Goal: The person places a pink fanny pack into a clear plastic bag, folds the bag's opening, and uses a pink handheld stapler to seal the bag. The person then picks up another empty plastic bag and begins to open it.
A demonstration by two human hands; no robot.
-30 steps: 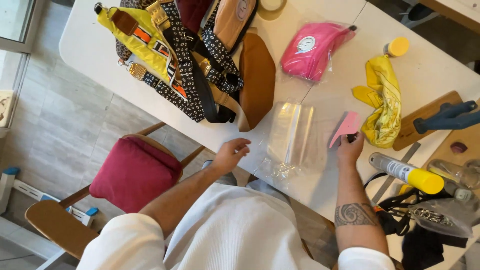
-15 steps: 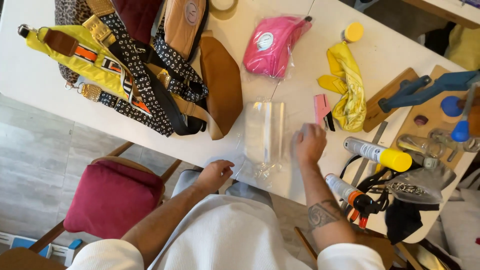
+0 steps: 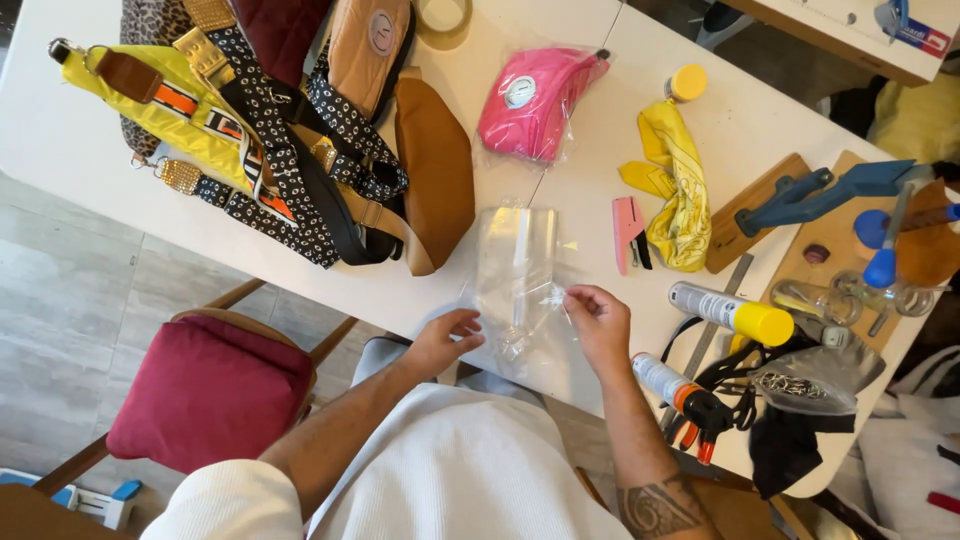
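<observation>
**Both hands now at the clear plastic bag; pink item left behind on the table**

We find the clear plastic bag (image 3: 520, 285) lying flat on the white table (image 3: 90, 160), at its near edge, directly in front of the person. The right hand (image 3: 598, 322) pinches the bag's right edge between thumb and fingertips. The left hand (image 3: 445, 340) has its fingers curled at the bag's lower left corner; we cannot tell whether it is actually gripping the film or only touching it.

Against the earlier frames we note the following. One second ago the right hand held the small pink item (image 3: 628, 230) upright off to the right of the bag; half a second ago it had let go and was moving back. The item now lies on the table just beside the yellow scarf (image 3: 680, 190), clear of both hands. The left hand has come forward from the table edge to the bag. The bag itself has not visibly shifted.

Around the bag we record a heap of patterned bags and straps (image 3: 280, 130) to the left, a pink pouch in plastic wrap (image 3: 535, 95) beyond it, and a yellow-capped spray can (image 3: 730, 312) near the right hand.
</observation>
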